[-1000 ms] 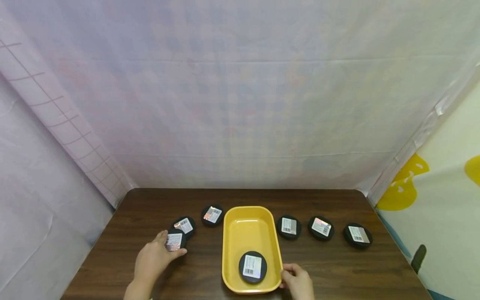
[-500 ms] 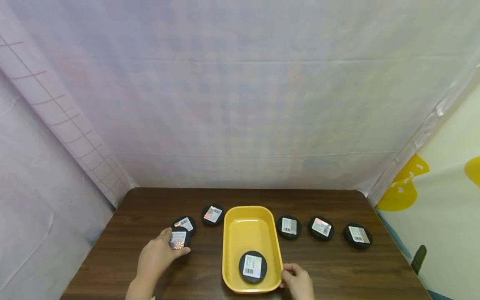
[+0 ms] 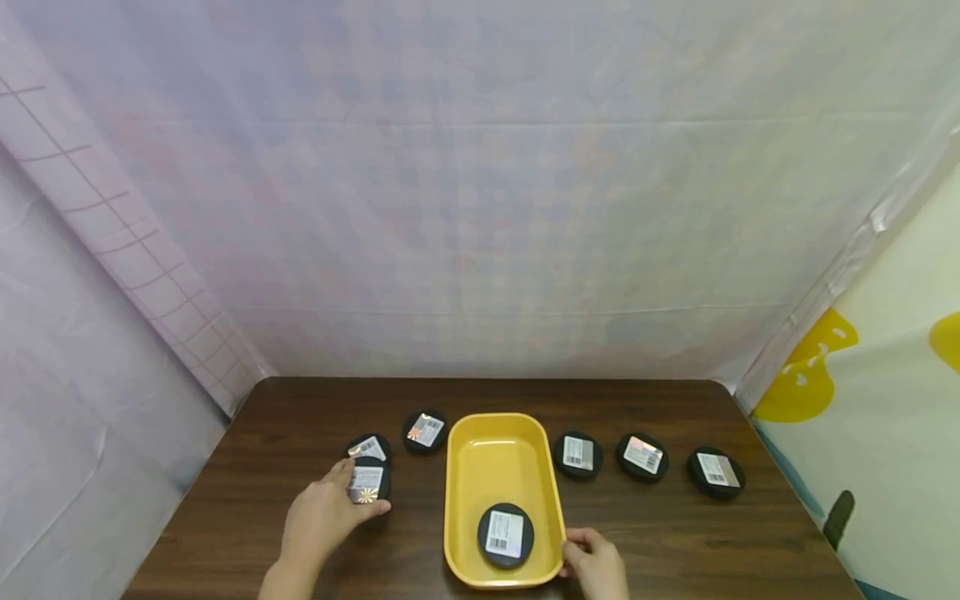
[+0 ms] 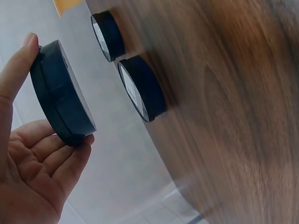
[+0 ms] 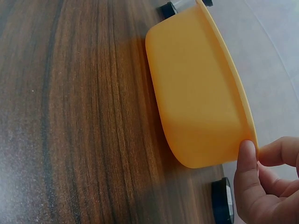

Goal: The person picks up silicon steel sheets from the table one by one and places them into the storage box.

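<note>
My left hand (image 3: 322,515) grips a round black flat tin-like container (image 3: 367,483) by its sides, thumb and fingers across it. In the left wrist view this container (image 4: 63,93) is lifted off the table, its labelled face showing only edge-on. Another labelled black container (image 3: 369,447) lies just behind it, partly covered in the head view. At the near right corner of the yellow tray (image 3: 448,500), my right hand (image 3: 596,562) pinches the rim between thumb and fingers. Inside the tray, one black container (image 3: 506,535) lies label up at the near end.
On the brown wooden table (image 3: 675,550), a black container (image 3: 424,432) lies left of the tray. Three more, the nearest one (image 3: 578,455), a middle one (image 3: 642,457) and a far one (image 3: 716,472), lie to its right. A pale cloth wall (image 3: 480,250) stands behind.
My left hand has moved slightly to the right with the black container, which also turned a little in the fingers. The right hand and the tray have stayed in place.
</note>
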`<act>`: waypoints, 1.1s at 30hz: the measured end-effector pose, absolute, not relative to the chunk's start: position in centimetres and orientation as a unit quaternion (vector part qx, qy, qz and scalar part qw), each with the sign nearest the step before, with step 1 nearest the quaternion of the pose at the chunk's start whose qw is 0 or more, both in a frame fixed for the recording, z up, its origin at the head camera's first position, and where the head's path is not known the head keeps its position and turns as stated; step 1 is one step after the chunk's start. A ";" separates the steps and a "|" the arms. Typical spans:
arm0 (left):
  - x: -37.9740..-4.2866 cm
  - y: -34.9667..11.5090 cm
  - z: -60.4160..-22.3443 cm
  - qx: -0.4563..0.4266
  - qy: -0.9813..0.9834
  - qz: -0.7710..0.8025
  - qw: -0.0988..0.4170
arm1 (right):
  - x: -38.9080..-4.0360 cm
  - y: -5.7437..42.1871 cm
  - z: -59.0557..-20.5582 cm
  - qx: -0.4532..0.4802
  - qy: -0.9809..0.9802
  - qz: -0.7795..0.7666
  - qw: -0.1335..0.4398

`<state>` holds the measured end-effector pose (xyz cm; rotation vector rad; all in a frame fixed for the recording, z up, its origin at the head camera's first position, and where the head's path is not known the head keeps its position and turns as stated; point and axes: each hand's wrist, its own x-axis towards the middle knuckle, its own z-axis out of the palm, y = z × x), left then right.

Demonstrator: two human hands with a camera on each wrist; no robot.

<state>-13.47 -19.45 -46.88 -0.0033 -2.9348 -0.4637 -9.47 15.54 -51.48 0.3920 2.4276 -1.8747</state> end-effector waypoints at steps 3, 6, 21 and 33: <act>-13.4 -19.1 -46.9 -0.005 -0.984 -0.159 0.085 | -9.5 15.6 -51.5 0.127 0.784 -0.607 0.024; -13.3 -18.8 -47.1 -0.007 -0.984 -0.158 0.082 | -9.4 15.6 -51.5 0.126 0.783 -0.609 0.024; -13.2 -17.2 -46.7 -0.015 -0.983 -0.159 0.088 | -9.5 15.6 -51.4 0.128 0.783 -0.609 0.029; -13.0 -16.2 -46.0 -0.015 -0.983 -0.157 0.091 | -9.5 15.7 -51.5 0.120 0.787 -0.605 0.030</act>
